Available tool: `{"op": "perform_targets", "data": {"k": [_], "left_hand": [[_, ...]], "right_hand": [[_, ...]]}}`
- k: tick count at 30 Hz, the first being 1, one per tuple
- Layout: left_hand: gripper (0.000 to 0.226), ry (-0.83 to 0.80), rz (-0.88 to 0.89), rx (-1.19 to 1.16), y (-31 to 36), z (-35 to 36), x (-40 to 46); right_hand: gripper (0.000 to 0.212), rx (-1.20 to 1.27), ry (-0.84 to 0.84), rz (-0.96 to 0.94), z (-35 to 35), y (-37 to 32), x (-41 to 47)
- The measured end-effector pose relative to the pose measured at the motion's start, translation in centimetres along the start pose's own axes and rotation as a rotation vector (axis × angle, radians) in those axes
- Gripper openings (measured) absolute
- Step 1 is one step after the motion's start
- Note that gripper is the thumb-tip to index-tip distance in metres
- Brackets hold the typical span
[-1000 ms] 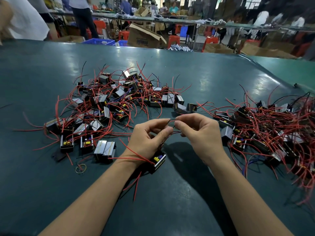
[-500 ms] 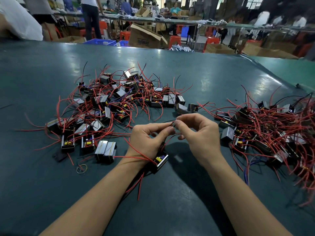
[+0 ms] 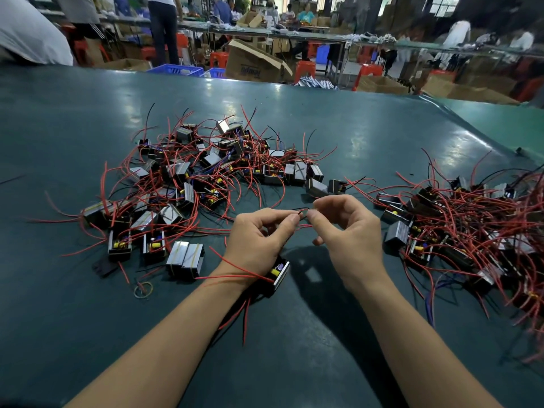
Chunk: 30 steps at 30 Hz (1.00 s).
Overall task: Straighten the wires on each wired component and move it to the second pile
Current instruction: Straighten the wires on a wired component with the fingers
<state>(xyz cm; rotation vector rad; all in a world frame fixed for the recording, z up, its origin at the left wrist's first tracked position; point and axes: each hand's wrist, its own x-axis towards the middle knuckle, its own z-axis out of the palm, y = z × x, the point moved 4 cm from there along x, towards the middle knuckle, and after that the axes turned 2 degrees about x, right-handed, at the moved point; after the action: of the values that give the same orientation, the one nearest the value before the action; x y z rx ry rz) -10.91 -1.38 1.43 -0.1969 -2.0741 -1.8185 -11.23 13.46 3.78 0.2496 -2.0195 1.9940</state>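
Component [image 3: 279, 272] sits under left hand [image 3: 259, 242]; both hands, right [image 3: 350, 231], seemingly pinch its black wire [image 3: 301, 209].

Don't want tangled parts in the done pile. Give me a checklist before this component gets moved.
1. Left hand holding the component: ok.
2. Both hands pinching the black wire; right hand on it: ok.
3. Black wire straight: not ok, it bends between the fingertips.
4. Red wires straight: not ok, they splay across the wrist.
5. Which pile is the second, left pile or right pile: cannot tell.
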Motion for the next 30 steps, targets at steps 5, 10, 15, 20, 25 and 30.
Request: {"op": "perform_targets", "data": {"k": [5,10,15,20,25,30], "left_hand": [[0.007,0.035,0.009,0.088,-0.2,-0.2,0.2],[0.011,0.001,-0.007,0.079,-0.2,-0.1,0.0],[0.013,-0.032,-0.001,0.053,0.3,-0.1,-0.2],[0.012,-0.071,0.061,0.064,1.2,-0.4,-0.4],[0.008,-0.06,0.134,0.164,1.4,-0.4,-0.8],[0.008,-0.058,0.221,0.284,1.6,0.0,-0.9]], "right_hand": [[0.019,-0.085,0.051,-0.028,0.2,0.4,-0.4],[0.014,-0.507,0.02,-0.536,0.5,-1.5,-1.1],[0.013,-0.584,0.016,-0.674,0.3,-1.7,-0.8],[0.007,-0.222,-0.185,-0.097,-0.5,-0.3,0.6],[0.024,-0.257,-0.229,0.07,-0.5,0.6,0.6],[0.031,-0.635,-0.057,-0.207,0.2,-0.2,-0.2]]}}
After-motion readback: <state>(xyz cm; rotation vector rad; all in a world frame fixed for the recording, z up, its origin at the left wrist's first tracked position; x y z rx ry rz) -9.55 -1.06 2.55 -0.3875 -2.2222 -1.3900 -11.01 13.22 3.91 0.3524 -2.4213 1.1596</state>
